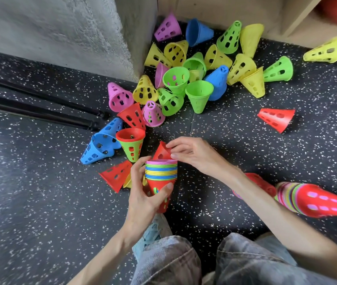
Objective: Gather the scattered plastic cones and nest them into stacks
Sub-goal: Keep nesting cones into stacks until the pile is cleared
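- On a speckled black floor [40,202], a crouching person's left hand [143,194] curls its grip around a nested stack of cones [161,173], thumb across the front of the red outer cone, fingers wrapped behind; the stack is held upright with wide mouths up, rims showing pink, green, yellow and blue bands.
- Just above the stack's rim, the right hand [192,155] pinches a red cone [162,151] between thumb and fingertips, the cone tilted and touching or nearly touching the top rim; which cannot be told.
- Both forearms reach forward from the bottom of the frame over bent knees in faded jeans [184,262].
- Left of the held stack, a green cone with a red cone nested inside [131,144] stands mouth up; beside it lie two nested blue cones [99,147] on their side and a red cone on its side [116,175].
- Further out, a loose pile of cones [188,79] in yellow, green, pink, blue and red lies against a grey concrete pillar [81,33], most tipped over, several with mouths up.
- Well apart to the right, a lone red cone [276,119] lies on its side, and a yellow cone [325,50] rests by the wall.
- Beside the right forearm, a long finished stack [315,200] lies on its side, red cone outermost.
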